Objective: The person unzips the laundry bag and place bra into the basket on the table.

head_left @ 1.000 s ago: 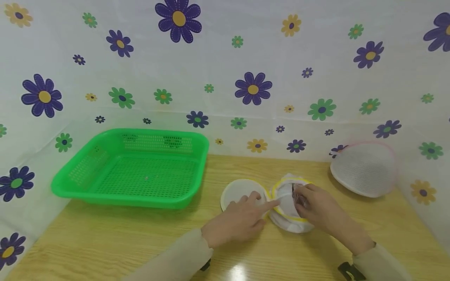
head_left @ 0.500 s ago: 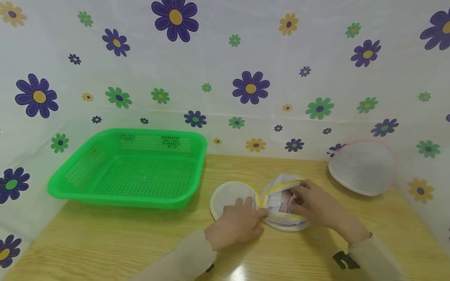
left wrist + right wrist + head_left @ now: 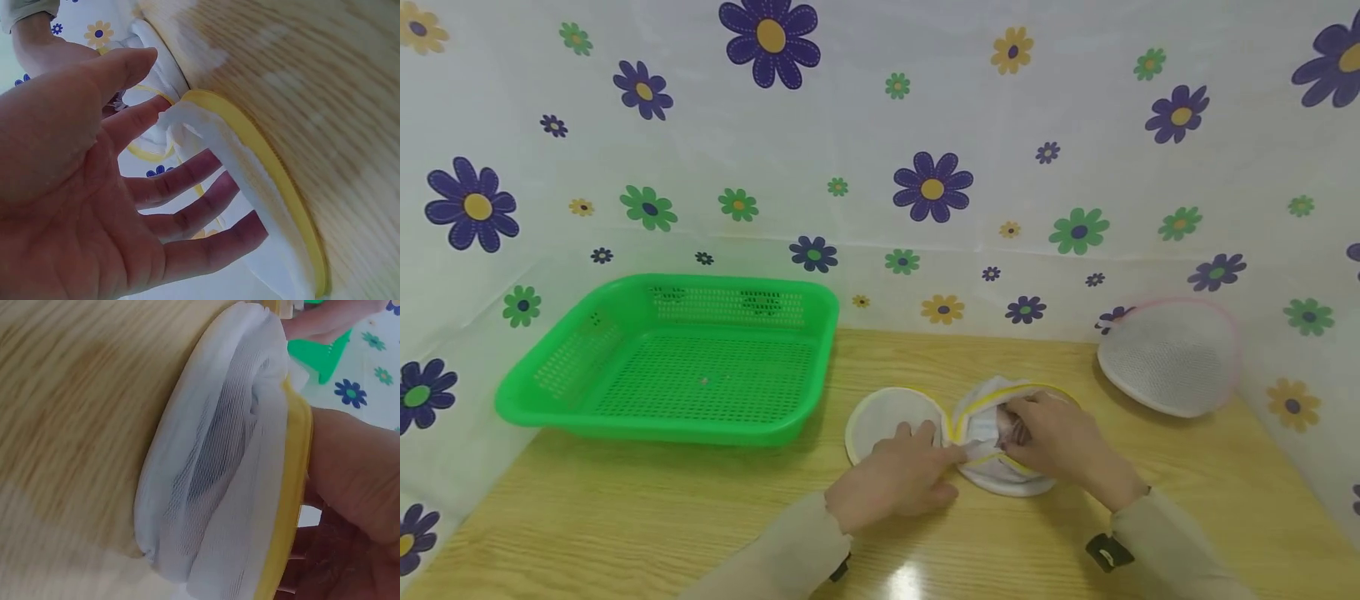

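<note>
A white mesh laundry bag (image 3: 1000, 483) with a yellow zip edge lies unzipped on the table, its round lid (image 3: 891, 417) folded out to the left. My left hand (image 3: 898, 475) rests on the lid and the fold, index finger stretched toward the opening. In the left wrist view its fingers (image 3: 206, 250) look nearly straight against the lid. My right hand (image 3: 1048, 433) reaches into the opening, its curled fingers gripping a brownish-mauve piece of cloth (image 3: 1009, 427). The right wrist view shows the bag's mesh side and yellow edge in front of that hand, hiding its fingertips.
A green perforated plastic basket (image 3: 677, 429) stands on the left of the wooden table (image 3: 700, 508). Another white mesh bag (image 3: 1172, 358) with pink trim leans at the back right. A flower-printed sheet (image 3: 865, 125) hangs behind the table.
The right hand has moved left and deeper into the bag with the cloth. The left hand has shifted slightly left with the lid, and the bag opening has narrowed.
</note>
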A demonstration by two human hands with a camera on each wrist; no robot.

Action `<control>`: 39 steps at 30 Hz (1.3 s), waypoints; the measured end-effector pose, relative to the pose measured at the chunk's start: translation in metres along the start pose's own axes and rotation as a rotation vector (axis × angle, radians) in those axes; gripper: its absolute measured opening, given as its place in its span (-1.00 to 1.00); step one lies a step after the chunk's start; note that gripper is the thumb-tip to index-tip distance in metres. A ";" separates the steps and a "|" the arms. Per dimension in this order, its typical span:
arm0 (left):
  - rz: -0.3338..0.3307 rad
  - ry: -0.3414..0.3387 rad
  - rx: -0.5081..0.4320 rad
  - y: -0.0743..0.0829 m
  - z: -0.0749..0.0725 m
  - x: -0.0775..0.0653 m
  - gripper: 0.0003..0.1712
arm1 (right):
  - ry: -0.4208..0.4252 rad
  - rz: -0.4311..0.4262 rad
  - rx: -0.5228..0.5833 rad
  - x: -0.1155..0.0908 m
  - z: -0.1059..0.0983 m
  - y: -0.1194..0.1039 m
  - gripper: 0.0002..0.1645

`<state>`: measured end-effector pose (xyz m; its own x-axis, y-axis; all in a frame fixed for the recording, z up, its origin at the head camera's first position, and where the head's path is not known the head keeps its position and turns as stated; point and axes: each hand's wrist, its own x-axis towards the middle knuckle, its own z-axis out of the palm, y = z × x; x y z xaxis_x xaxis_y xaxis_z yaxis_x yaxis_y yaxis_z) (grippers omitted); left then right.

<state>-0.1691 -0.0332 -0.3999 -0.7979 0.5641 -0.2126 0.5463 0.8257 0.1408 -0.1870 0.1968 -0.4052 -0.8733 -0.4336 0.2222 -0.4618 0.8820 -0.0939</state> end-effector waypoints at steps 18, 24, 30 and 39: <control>-0.012 0.031 -0.016 -0.007 0.001 0.001 -0.44 | -0.028 -0.134 0.512 -0.015 -0.004 0.045 -0.73; -0.006 0.026 -0.061 -0.011 -0.003 0.001 -0.45 | 0.025 -0.048 0.672 -0.027 -0.018 0.056 -0.69; 0.029 -0.008 -0.053 -0.016 -0.001 -0.001 -0.34 | 0.089 0.053 0.657 -0.032 -0.020 0.059 -0.65; 0.233 0.152 -0.126 -0.040 0.011 -0.025 -0.42 | 0.146 0.114 0.543 -0.036 -0.018 0.050 -0.35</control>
<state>-0.1683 -0.0800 -0.4109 -0.6892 0.7245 -0.0148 0.6905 0.6628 0.2895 -0.1757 0.2596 -0.4001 -0.9096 -0.2768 0.3097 -0.4130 0.6837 -0.6017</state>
